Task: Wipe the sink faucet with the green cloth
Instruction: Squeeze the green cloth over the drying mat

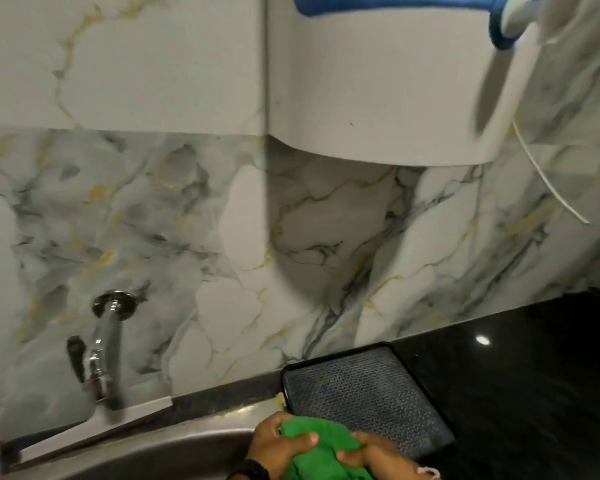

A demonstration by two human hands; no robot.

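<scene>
Green cloth point(321, 448) bunched in both hands; faucet point(106, 351) apart; no writing legible.

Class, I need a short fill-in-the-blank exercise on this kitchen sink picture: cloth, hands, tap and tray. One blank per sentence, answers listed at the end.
1. Both hands, left hand and right hand, grip a cloth whose colour is ____.
2. The faucet comes out of the ____, not the counter.
3. The dark mesh tray lies to the ____ of the faucet.
4. The cloth is ____ the faucet, not touching it.

Answers: green; wall; right; apart from
</scene>
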